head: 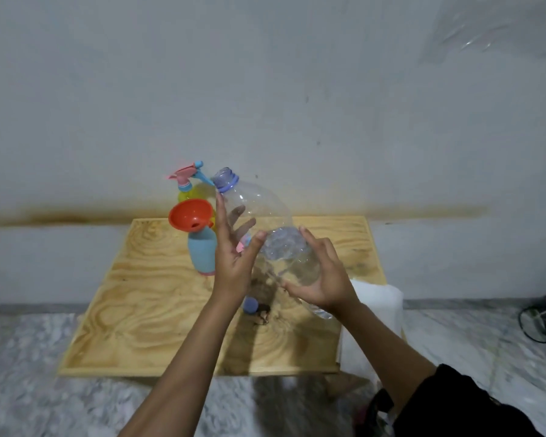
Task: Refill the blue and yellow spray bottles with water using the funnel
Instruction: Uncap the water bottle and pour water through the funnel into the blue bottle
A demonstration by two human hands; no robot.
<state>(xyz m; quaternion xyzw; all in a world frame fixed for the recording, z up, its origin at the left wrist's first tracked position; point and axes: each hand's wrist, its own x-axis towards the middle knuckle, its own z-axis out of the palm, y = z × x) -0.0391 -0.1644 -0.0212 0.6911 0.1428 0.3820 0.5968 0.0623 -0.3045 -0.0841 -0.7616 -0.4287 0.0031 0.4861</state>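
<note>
While the smooth orange funnel sits in the blue spray bottle at the plywood table's back left, the yellow spray bottle just behind wears its trigger head, so I judge neither refill finished. Left hand: grip wrapped round the clear, crinkly water bottle. Right hand: grip clamped under its base, uncapped mouth tilted up, nothing pouring.
</note>
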